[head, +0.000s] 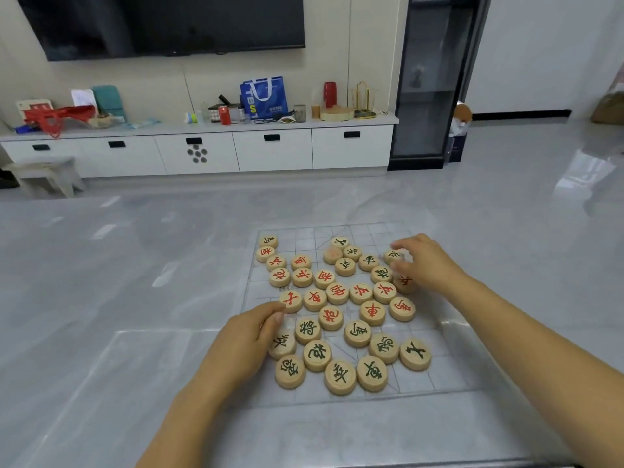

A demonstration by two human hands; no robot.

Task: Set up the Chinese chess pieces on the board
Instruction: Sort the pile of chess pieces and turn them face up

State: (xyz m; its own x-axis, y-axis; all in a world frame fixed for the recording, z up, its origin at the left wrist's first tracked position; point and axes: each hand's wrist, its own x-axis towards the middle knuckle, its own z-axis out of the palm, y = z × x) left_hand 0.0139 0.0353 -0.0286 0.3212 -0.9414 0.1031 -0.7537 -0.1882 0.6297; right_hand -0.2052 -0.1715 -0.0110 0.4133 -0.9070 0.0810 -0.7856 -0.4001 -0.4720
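A thin, see-through chess board (449, 376) with a faint grid lies on the grey table. Several round wooden pieces with red or green characters are scattered over it in a loose heap, such as a red-marked piece (372, 312) in the middle and a green-marked piece (372, 373) near me. My left hand (248, 342) rests at the board's left side, its thumb and fingers curled against a red-marked piece (291, 300). My right hand (423, 261) reaches over the far right of the board, fingers curled around a green-marked piece (393, 255).
The grey marble table (135, 298) stretches wide to the left and beyond the board. Across the floor stand a white drawer cabinet (202, 153) with bags and cans on top, a wall screen (162, 21), a small stool (44, 173) and a dark glass cabinet (429, 79).
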